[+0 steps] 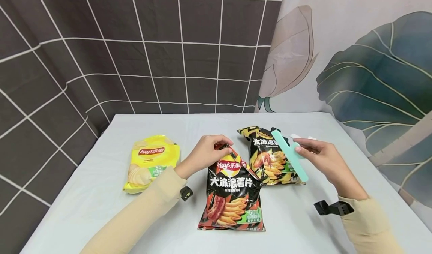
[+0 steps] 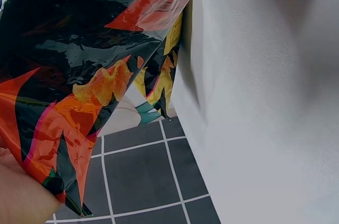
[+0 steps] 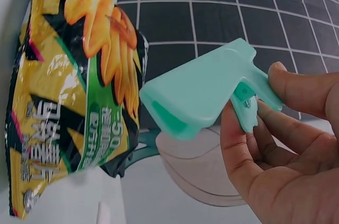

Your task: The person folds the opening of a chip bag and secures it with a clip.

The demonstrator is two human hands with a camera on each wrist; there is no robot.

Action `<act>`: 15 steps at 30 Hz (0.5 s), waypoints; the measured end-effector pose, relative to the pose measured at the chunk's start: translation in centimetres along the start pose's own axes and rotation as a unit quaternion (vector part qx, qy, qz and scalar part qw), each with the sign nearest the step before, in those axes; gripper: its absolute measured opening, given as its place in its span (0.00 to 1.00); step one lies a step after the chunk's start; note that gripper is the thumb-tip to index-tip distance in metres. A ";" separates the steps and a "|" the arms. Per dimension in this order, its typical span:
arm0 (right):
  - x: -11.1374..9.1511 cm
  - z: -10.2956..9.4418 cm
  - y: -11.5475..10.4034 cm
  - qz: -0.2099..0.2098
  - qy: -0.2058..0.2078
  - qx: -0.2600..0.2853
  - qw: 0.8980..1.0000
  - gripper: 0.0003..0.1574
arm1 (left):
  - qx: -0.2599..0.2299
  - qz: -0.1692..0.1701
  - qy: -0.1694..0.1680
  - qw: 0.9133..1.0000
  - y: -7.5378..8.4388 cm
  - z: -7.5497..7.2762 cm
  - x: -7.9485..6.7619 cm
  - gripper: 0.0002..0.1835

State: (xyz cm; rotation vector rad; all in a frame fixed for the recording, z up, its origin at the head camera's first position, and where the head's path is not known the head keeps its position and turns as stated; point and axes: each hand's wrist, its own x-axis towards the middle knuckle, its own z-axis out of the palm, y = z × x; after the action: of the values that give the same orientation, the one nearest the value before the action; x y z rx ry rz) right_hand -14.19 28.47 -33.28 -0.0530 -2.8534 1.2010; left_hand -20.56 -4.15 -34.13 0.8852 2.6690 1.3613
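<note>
My left hand (image 1: 206, 152) grips the top corner of a black-and-red chip bag (image 1: 233, 194), which stands tilted on the table with its top edge folded over. In the left wrist view the bag (image 2: 74, 75) fills the upper left, and only part of the hand (image 2: 26, 195) shows. My right hand (image 1: 323, 159) pinches the handles of a mint-green bag clip (image 1: 288, 154) between thumb and fingers. The right wrist view shows the clip (image 3: 201, 89) apart from a black-and-yellow chip bag (image 3: 63, 97), whose front it partly covers in the head view.
On the left of the white table (image 1: 168, 224) lies a yellow chip bag (image 1: 150, 164). White items (image 1: 296, 136), too hidden to identify, show behind my right hand. A dark gridded curtain (image 1: 152, 59) hangs behind the table, beside a printed floral one (image 1: 378, 77).
</note>
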 end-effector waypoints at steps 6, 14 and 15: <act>0.2 0.4 -0.6 -0.019 -0.002 0.019 1.000 0.34 | 0.001 -0.002 0.002 1.000 0.1 0.0 0.1 0.10; 0.6 1.5 -1.4 -0.035 -0.016 0.042 0.998 0.31 | -0.001 0.004 0.004 1.000 -0.1 0.1 0.2 0.09; 0.6 1.6 -1.5 -0.037 -0.018 0.045 0.998 0.30 | -0.002 0.006 0.005 1.000 -0.1 0.1 0.2 0.09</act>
State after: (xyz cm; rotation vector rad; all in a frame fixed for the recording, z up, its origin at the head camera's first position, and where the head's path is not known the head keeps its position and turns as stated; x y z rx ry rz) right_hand -14.93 26.31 -33.31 0.0763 -2.8006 1.3258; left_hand -20.70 -4.01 -34.26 0.8969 2.6714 1.3760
